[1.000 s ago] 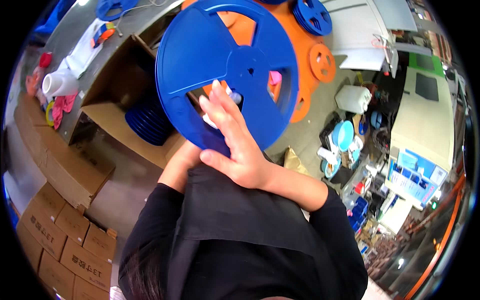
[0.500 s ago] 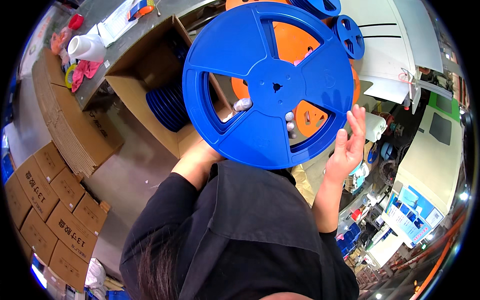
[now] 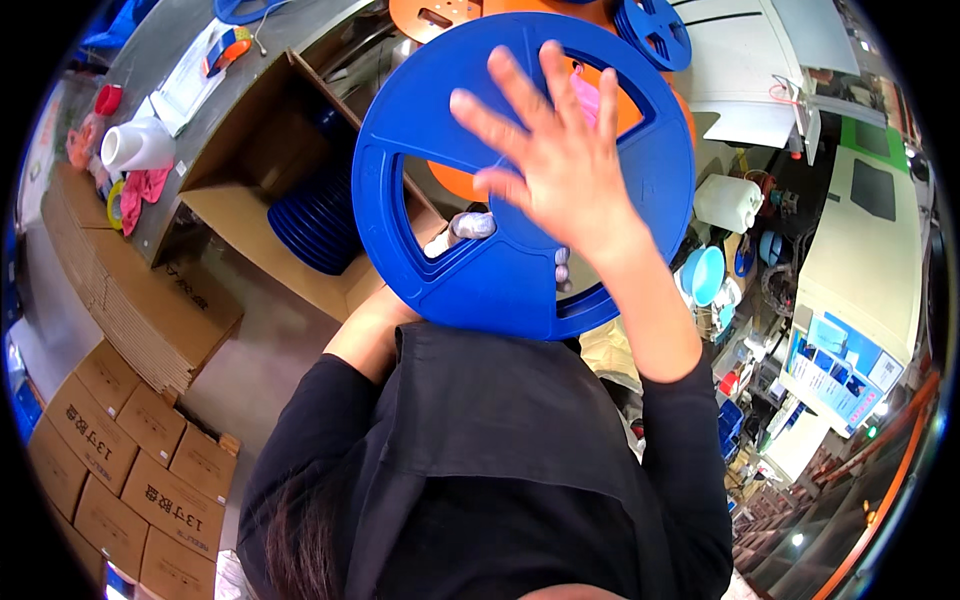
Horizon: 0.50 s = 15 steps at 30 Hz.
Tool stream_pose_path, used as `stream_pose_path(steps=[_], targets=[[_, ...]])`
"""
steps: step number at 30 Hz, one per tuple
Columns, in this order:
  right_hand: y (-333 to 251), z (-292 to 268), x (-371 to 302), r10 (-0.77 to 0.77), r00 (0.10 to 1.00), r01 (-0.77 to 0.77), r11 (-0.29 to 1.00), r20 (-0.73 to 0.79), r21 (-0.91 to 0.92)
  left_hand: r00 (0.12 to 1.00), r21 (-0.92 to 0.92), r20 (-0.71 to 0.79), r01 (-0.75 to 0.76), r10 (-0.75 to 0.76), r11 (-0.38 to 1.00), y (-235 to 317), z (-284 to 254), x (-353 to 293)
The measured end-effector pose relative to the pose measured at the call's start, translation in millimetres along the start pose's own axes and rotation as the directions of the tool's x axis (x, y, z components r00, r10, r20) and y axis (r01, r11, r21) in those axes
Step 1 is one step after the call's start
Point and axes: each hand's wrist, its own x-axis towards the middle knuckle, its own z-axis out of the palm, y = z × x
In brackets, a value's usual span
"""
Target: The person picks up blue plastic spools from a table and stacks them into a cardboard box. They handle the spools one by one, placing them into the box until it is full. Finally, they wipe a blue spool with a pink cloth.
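Observation:
A large blue plastic reel [image 3: 450,110] with wide cut-outs lies in front of my chest, its flat face towards me. My left hand [image 3: 472,226] holds it from beneath; most of that hand is hidden behind the reel. Through the cut-outs show a pale-covered digit and several greyish covered fingertips. Above the reel's face, my right hand [image 3: 565,165] is open with its fingers spread, covering the hub. Whether its palm touches the plastic I cannot tell.
At the left, an open cardboard box [image 3: 225,215] contains a row of dark blue reels [image 3: 310,225]. Stacked cartons [image 3: 150,430] stand lower left. Orange reels [image 3: 430,18] and smaller blue reels [image 3: 655,32] lie beyond. A pale machine [image 3: 870,230] stands at the right.
My right hand has moved from beside the reel's right edge to over its middle, fingers spreading. My left hand still supports the reel. The whole view has shifted slightly.

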Motion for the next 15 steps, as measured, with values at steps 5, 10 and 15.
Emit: stream_pose_path(steps=[5, 10, 15], targets=[[26.9, -12.6, 24.9, 0.348, 0.921, -0.366, 0.927, -0.178, -0.08, 0.999, 0.004, -0.013, 0.049, -0.049, 0.999, -5.7, 6.4, -0.4], [8.1, -28.0, 39.9, 0.13, 0.985, -0.118, 0.988, -0.117, 0.104, 0.991, 0.023, -0.003, 0.13, -0.13, 0.991, -8.7, 12.7, 4.8], [21.2, -61.5, 68.0, 0.085, 0.985, -0.126, 0.949, 0.152, 0.289, 0.978, 0.011, -0.012, 0.207, -0.207, 0.978, -12.1, 15.8, 2.0]])
